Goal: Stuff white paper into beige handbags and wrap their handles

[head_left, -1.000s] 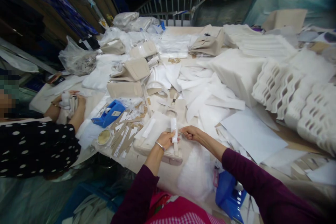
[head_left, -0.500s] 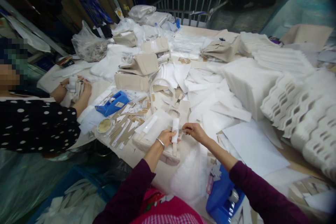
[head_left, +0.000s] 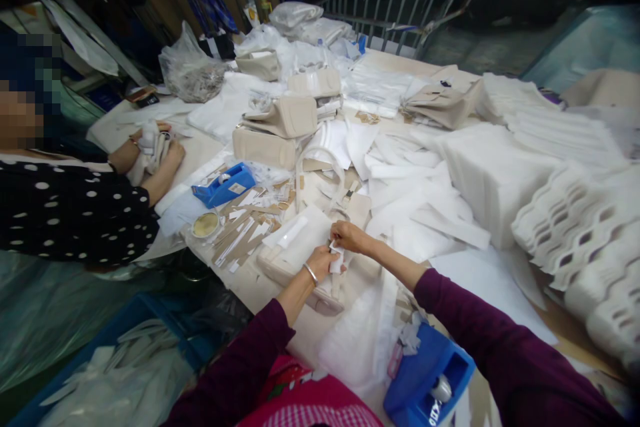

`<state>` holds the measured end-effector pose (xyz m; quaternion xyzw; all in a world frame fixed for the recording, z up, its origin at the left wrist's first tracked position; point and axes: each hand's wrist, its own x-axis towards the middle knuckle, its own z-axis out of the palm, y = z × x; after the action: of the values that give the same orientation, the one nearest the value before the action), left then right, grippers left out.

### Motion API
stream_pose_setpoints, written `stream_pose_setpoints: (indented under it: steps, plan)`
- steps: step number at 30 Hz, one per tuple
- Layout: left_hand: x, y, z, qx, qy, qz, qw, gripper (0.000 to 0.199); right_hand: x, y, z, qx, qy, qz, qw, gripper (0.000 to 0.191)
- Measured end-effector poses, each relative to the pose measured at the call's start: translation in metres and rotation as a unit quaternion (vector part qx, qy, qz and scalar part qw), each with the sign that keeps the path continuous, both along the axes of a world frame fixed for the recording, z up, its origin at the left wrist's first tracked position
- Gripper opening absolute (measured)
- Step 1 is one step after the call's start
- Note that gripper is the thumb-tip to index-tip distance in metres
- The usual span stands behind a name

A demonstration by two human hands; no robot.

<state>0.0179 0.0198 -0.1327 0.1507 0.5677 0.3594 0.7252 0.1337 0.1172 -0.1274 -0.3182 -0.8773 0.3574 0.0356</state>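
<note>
A cream handbag [head_left: 324, 305] lies flat on the table in front of me, with a white sheet over part of it. My left hand [head_left: 320, 261] is closed around its strap, which is covered by a short white wrap [head_left: 337, 261]. My right hand [head_left: 347, 236] pinches the upper end of that wrap, touching it just above my left fingers. What exactly lies under the right fingertips is hidden. Beyond my hands stands the bag's looped handle [head_left: 320, 152].
Blue tape dispensers stand at left [head_left: 225, 185] and near my right forearm [head_left: 429, 373]. Paper strips [head_left: 240, 233] lie left of the bag, white foam sheets [head_left: 493, 167] to the right. A co-worker's hands [head_left: 163, 153] handle something at far left. A blue crate [head_left: 150, 307] sits below the table.
My right hand has moved left and slightly up, from beside the strap onto the white wrap. The left hand still holds the wrapped strap. The whole view has shifted a little.
</note>
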Motion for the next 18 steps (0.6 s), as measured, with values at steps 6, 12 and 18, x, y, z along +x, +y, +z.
stream_pose_setpoints:
  steps: [6, 12, 18]
  plan:
    - [0.001, -0.001, -0.002, 0.006, 0.019, 0.017, 1.000, 0.013, -0.012, 0.011, 0.004, -0.030, -0.052, 0.017, 0.998, 0.010]
    - [0.004, 0.000, -0.011, 0.008, 0.037, 0.042, 0.998, 0.010, -0.022, 0.027, 0.005, -0.071, -0.078, 0.083, 0.991, 0.024]
    - [0.003, 0.001, -0.010, 0.013, 0.033, 0.057, 0.998, 0.015, -0.043, 0.036, 0.017, -0.025, -0.180, 0.187, 0.965, 0.017]
